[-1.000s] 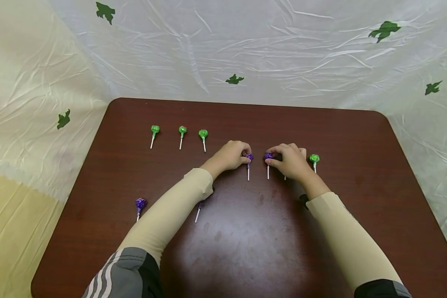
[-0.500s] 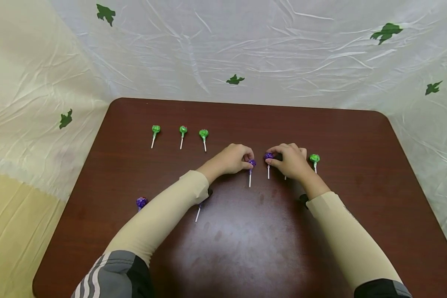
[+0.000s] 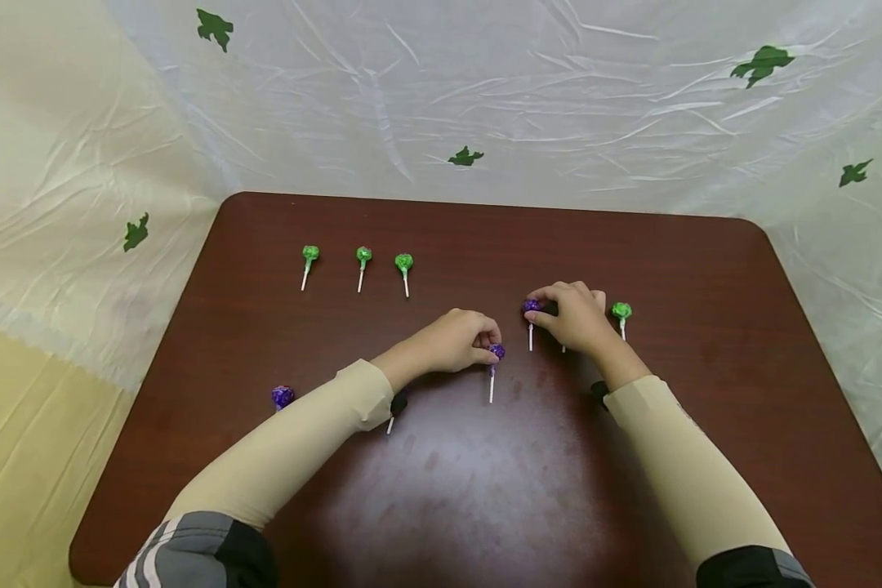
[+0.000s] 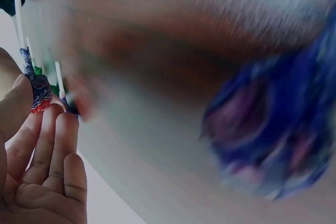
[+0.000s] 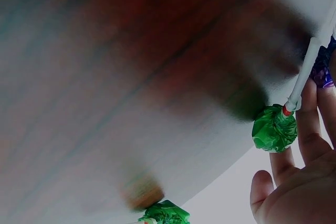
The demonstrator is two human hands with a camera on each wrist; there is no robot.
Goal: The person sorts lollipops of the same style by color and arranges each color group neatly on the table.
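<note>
My left hand [image 3: 456,339] pinches a purple-wrapped lollipop [image 3: 496,351] by its head, its white stick pointing toward me. To the right, my right hand [image 3: 576,318] holds another purple lollipop [image 3: 532,305] between thumb and fingers. In the right wrist view, a green lollipop [image 5: 275,129] lies beside the fingers of that hand; the head view shows just a bit of its stick. One more purple lollipop [image 3: 282,397] is partly covered by the left sleeve. Under the left wrist, a white stick [image 3: 390,425] pokes out; a large purple lollipop head [image 4: 268,129] fills the left wrist view's right side.
Three green lollipops, including the leftmost one [image 3: 310,253], lie in a row at the back left of the brown table [image 3: 441,506]. A further green lollipop [image 3: 621,311] is just right of my right hand. White sheeting [image 3: 412,98] hangs behind the table.
My left hand has drawn its purple lollipop toward me, away from the right hand's one. The left forearm has swung left, covering more of the purple lollipop there. The right hand stays put.
</note>
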